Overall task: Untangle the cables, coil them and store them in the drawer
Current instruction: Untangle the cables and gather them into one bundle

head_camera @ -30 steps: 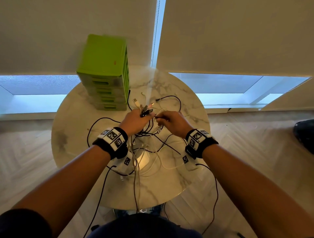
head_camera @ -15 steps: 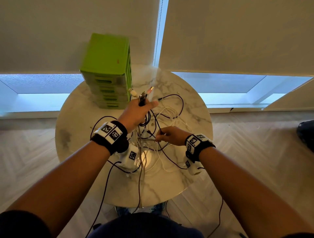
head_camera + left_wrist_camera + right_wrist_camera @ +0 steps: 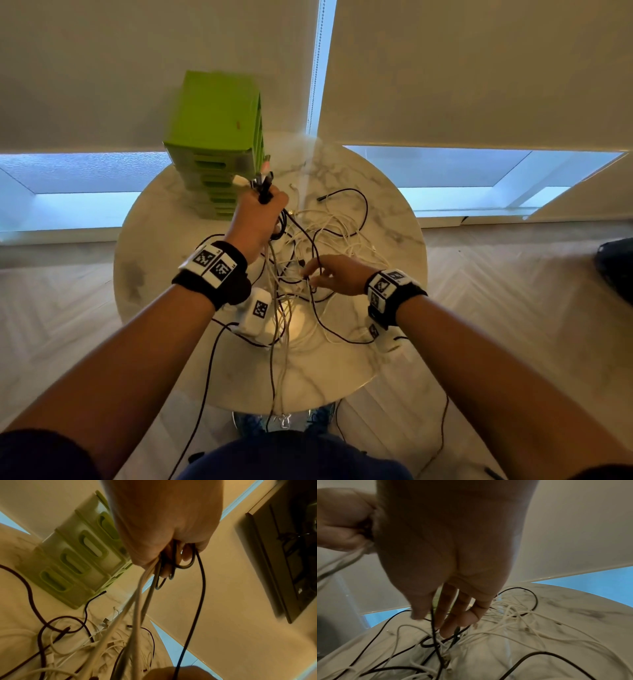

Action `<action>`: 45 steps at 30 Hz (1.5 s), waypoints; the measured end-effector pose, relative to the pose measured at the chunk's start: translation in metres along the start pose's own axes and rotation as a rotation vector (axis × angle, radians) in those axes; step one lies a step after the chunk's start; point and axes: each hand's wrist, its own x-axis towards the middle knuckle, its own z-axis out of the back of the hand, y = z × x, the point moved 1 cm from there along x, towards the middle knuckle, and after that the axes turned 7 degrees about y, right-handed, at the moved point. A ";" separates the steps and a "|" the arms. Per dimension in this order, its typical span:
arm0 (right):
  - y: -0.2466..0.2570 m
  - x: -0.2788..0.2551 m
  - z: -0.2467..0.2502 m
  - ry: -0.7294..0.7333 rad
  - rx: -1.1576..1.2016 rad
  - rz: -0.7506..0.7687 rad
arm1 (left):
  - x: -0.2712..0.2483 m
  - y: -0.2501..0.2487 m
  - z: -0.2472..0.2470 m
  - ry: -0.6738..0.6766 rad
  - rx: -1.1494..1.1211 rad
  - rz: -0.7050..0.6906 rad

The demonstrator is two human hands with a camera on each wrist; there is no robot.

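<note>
L grip [image 3: 255,219] clutches cables [image 3: 137,601] above table [image 3: 394,219]; R grip [image 3: 337,274] touching tangle [image 3: 342,233].

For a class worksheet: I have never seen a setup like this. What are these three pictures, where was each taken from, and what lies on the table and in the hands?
No machine here: a person works with bare hands, wearing wristbands with printed markers and small cameras. The wide picture comes from a camera on the head, looking down. The other two come from the wrists, looking along each palm to the fingers. On the round marble table lies a tangle of black and white cables, with a green drawer unit at its far side. The left hand, raised, grips a bundle of cables near their plugs. The right hand reaches into the tangle; a black cable runs between thumb and forefinger, but whether it is pinched is unclear.
</note>
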 end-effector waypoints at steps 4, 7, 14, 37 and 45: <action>0.004 0.002 -0.002 -0.177 0.192 -0.027 | -0.010 -0.004 -0.001 0.020 0.261 -0.083; 0.001 -0.007 0.011 -0.350 0.280 -0.012 | -0.015 0.001 0.005 0.146 0.515 -0.148; 0.002 -0.009 0.024 -0.323 0.046 0.004 | -0.023 0.016 -0.008 0.327 0.545 -0.048; -0.016 -0.010 -0.018 -0.237 0.163 0.010 | -0.018 0.015 0.003 0.239 0.182 -0.141; -0.027 -0.023 0.008 -0.380 -0.171 -0.114 | -0.012 0.017 0.017 0.197 0.206 -0.093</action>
